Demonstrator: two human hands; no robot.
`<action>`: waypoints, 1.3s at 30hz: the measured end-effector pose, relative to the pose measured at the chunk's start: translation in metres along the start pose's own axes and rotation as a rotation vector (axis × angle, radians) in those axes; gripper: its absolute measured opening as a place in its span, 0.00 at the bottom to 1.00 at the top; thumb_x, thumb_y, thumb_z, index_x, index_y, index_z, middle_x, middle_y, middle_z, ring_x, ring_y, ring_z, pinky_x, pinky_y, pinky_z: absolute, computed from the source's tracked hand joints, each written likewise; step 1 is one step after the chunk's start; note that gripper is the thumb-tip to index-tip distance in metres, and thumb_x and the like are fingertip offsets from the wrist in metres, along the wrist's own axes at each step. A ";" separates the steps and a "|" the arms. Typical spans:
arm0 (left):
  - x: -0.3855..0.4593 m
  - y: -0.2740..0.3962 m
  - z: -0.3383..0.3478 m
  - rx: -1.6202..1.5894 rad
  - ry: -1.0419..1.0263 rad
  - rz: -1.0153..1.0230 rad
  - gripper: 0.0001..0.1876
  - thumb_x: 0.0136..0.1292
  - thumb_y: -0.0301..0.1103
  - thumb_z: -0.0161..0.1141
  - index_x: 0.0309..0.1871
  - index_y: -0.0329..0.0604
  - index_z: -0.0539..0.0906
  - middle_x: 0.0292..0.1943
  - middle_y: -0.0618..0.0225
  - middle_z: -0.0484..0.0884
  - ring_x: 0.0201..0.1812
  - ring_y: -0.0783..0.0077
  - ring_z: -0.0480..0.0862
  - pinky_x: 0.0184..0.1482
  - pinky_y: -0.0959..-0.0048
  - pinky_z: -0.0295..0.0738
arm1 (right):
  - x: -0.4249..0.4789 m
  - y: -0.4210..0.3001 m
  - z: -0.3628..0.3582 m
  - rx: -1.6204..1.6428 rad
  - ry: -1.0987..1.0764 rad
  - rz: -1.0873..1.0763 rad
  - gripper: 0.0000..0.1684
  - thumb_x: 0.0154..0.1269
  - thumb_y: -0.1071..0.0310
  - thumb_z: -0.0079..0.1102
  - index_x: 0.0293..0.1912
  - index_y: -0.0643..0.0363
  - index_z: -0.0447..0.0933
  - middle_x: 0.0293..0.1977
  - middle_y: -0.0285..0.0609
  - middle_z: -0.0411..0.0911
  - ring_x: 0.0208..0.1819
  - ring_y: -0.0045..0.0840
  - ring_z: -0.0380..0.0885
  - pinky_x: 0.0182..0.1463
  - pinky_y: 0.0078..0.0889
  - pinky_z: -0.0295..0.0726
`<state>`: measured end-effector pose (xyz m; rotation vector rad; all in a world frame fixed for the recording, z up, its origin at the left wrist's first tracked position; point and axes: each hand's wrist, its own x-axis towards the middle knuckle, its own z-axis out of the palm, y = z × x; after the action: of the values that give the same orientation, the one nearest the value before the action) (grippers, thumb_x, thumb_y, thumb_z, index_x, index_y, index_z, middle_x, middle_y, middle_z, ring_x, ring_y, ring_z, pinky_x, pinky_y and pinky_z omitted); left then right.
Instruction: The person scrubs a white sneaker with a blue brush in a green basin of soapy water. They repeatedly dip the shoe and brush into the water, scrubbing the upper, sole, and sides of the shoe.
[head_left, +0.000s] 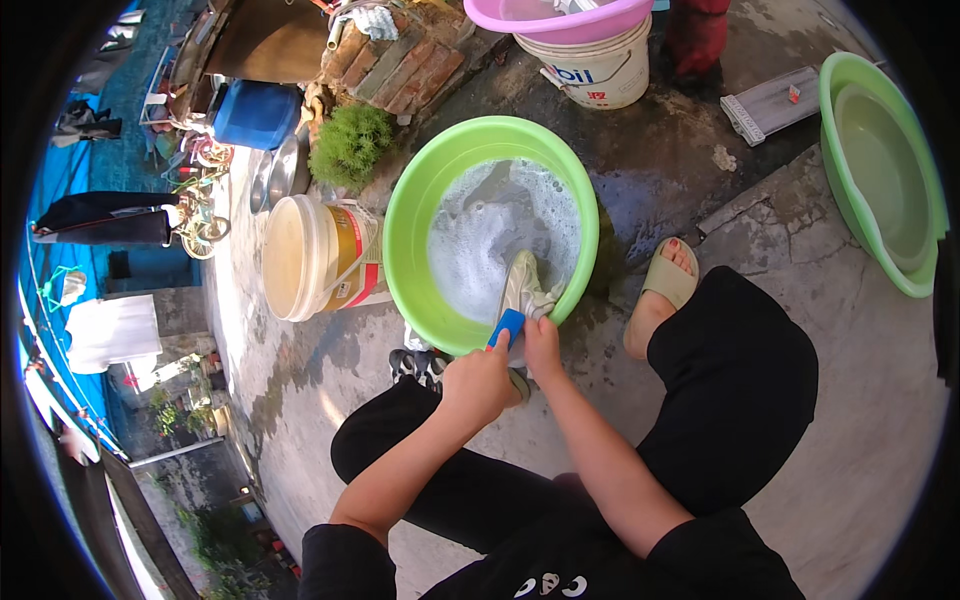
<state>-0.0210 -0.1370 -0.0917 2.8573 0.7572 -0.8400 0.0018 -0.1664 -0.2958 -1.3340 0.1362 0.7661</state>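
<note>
A large green plastic basin (411, 247) holds sudsy water (472, 247) on the ground before me. Over its near rim, a pale sneaker (523, 283) rests partly in the suds, its toe pointing away. My right hand (541, 346) grips the shoe near its opening. In my left hand (480, 384) is a brush with a blue body (510, 324), held against the side of the shoe; its bristles are hidden. Beside the basin's near left edge stand dark and white shoes (416, 366), partly covered by my knee.
Left of the basin stands a white plastic bucket (300, 259), with a green plant (351, 146) behind it. A pink basin (559, 26) sits on another bucket (615, 75) beyond. Green basins (862, 232) and a grey board (776, 105) lie at the right. Bricks (405, 64) are stacked behind.
</note>
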 end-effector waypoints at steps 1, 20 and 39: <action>0.013 -0.002 0.011 -0.004 0.072 -0.011 0.21 0.65 0.37 0.52 0.60 0.42 0.76 0.26 0.54 0.83 0.28 0.52 0.85 0.30 0.55 0.78 | -0.006 -0.001 0.003 0.146 -0.033 0.049 0.21 0.69 0.60 0.52 0.25 0.67 0.70 0.19 0.39 0.72 0.23 0.18 0.68 0.26 0.31 0.67; 0.077 -0.103 0.057 -1.030 0.511 -0.249 0.26 0.67 0.43 0.59 0.66 0.45 0.73 0.20 0.68 0.78 0.15 0.77 0.71 0.17 0.76 0.63 | -0.029 -0.083 0.017 -0.165 -0.344 -0.168 0.31 0.73 0.51 0.51 0.21 0.66 0.68 0.16 0.38 0.64 0.23 0.18 0.60 0.26 0.32 0.62; 0.046 -0.064 -0.047 -2.102 0.500 0.074 0.40 0.59 0.33 0.69 0.72 0.36 0.60 0.60 0.57 0.75 0.56 0.69 0.77 0.56 0.71 0.73 | -0.011 -0.246 0.051 0.708 -0.802 0.294 0.26 0.71 0.65 0.54 0.63 0.63 0.63 0.57 0.49 0.72 0.58 0.37 0.73 0.64 0.43 0.72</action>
<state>0.0055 -0.0513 -0.0715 1.0214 0.7137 0.5930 0.1172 -0.1326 -0.0747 -0.2829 -0.0426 1.2997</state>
